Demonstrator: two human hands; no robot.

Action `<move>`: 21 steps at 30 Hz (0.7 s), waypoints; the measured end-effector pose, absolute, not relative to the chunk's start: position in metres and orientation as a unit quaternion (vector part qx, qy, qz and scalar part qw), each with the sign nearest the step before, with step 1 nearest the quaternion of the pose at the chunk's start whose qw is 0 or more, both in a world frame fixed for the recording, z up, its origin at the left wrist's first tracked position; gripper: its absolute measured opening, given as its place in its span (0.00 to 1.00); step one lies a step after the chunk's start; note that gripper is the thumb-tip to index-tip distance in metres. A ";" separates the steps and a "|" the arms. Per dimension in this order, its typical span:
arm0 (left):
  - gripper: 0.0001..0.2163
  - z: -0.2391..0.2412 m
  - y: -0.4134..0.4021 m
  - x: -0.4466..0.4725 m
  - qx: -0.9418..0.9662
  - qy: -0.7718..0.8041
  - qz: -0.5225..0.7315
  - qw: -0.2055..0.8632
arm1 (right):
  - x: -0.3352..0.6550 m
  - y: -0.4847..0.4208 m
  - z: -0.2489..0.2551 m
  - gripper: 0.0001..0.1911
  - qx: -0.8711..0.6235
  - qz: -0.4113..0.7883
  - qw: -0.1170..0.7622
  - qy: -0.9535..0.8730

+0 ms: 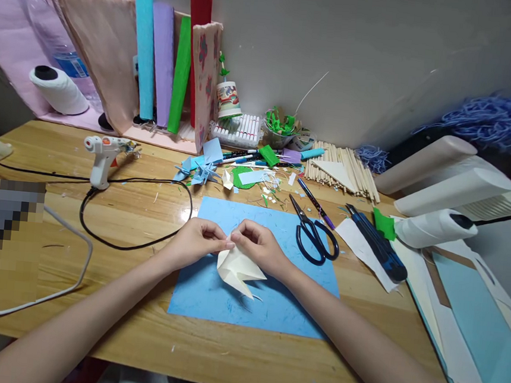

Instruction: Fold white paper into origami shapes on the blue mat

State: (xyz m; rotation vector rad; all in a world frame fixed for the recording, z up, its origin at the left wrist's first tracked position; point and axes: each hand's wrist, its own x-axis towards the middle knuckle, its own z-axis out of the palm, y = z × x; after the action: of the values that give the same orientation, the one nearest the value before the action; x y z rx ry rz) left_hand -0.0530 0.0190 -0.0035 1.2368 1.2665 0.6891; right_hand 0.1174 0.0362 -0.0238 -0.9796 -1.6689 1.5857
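A piece of folded cream paper with pointed ends hangs from my fingertips over a blue sheet on the table. My left hand pinches its upper edge from the left. Close beside it, my right hand pinches the same edge, the two thumbs nearly touching. The fold between the fingers is partly hidden. Black-handled scissors rest on the blue sheet's right side, to the right of my right hand, blades pointing away.
A white glue gun with a looping black cord stands at left. Paper scraps, a purple marker and wooden sticks lie behind the sheet. At right are a utility knife, a thread cone and paper sheets.
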 end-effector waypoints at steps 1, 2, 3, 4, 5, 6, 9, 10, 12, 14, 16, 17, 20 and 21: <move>0.10 -0.003 0.019 -0.053 0.529 0.547 0.302 0.574 | 0.117 0.036 -0.024 0.13 -0.372 0.601 0.320 -0.631; 0.11 -0.002 0.019 -0.053 0.525 0.552 0.310 0.569 | 0.117 0.036 -0.024 0.12 -0.374 0.600 0.328 -0.627; 0.11 -0.002 0.020 -0.054 0.521 0.556 0.317 0.565 | 0.117 0.037 -0.025 0.12 -0.376 0.600 0.338 -0.620; 0.11 -0.001 0.020 -0.055 0.516 0.558 0.323 0.564 | 0.117 0.037 -0.025 0.12 -0.378 0.600 0.348 -0.613; 0.11 0.000 0.021 -0.056 0.512 0.555 0.326 0.570 | 0.117 0.038 -0.025 0.12 -0.380 0.599 0.357 -0.608; 0.11 0.000 0.021 -0.056 0.506 0.548 0.327 0.581 | 0.117 0.038 -0.026 0.12 -0.380 0.599 0.362 -0.604; 0.13 0.000 0.023 -0.058 0.481 0.525 0.323 0.624 | 0.117 0.039 -0.026 0.12 -0.378 0.598 0.362 -0.607; 0.14 -0.001 0.023 -0.059 0.473 0.522 0.321 0.633 | 0.117 0.039 -0.026 0.12 -0.377 0.597 0.361 -0.610; 0.15 -0.002 0.023 -0.058 0.466 0.524 0.319 0.637 | 0.117 0.038 -0.025 0.13 -0.379 0.595 0.359 -0.612; 0.15 -0.003 0.023 -0.057 0.467 0.529 0.321 0.632 | 0.117 0.038 -0.025 0.13 -0.382 0.596 0.357 -0.609; 0.15 -0.005 0.022 -0.056 0.469 0.532 0.325 0.625 | 0.117 0.038 -0.025 0.13 -0.385 0.599 0.356 -0.606; 0.16 -0.005 0.022 -0.056 0.471 0.533 0.327 0.622 | 0.116 0.038 -0.025 0.13 -0.385 0.599 0.356 -0.605; 0.16 -0.008 0.021 -0.054 0.478 0.535 0.332 0.612 | 0.117 0.038 -0.026 0.12 -0.385 0.596 0.359 -0.607; 0.15 -0.009 0.020 -0.054 0.481 0.535 0.335 0.608 | 0.117 0.037 -0.026 0.12 -0.385 0.595 0.358 -0.608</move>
State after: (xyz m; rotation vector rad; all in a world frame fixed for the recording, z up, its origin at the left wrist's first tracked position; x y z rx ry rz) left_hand -0.0536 0.0202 -0.0088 1.1127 1.2368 0.7750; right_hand 0.1167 0.0374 -0.0260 -0.9942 -1.5692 1.5353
